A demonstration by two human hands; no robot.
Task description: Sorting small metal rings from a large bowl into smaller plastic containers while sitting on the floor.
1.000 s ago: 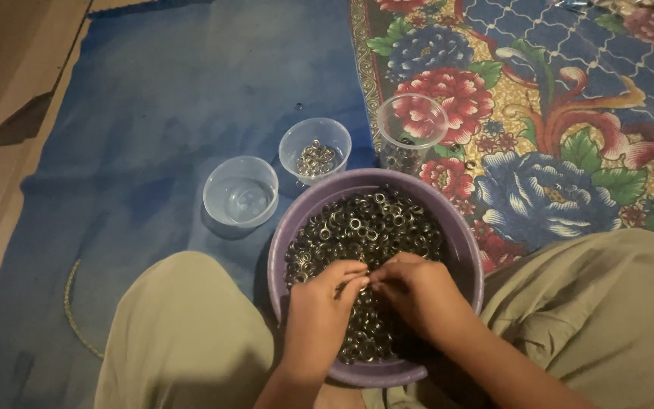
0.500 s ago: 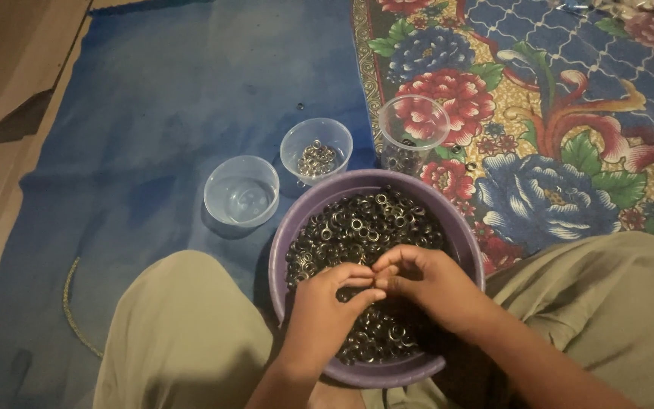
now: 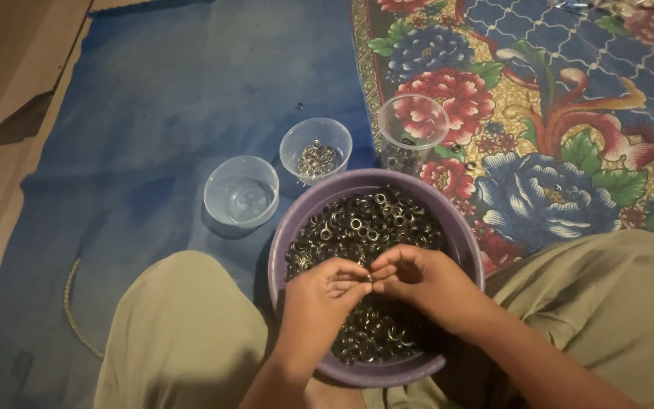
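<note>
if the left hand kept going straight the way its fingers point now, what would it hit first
The left hand points right, fingertips about meeting the right hand over the purple basin of metal rings. It would most likely meet the right hand's fingers first.

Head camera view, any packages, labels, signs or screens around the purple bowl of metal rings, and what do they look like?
No labels, signs or screens show.
Shiny crinkled wrapper or packet: top right edge, on the floral mat, silvery, mostly cut off.
Flat brown cardboard-like piece: upper left, beside the blue sheet, plain.
Three clear plastic cups, unmarked: one empty, one holding a few rings, one on the mat's edge, all behind the round purple plastic bowl.
</note>
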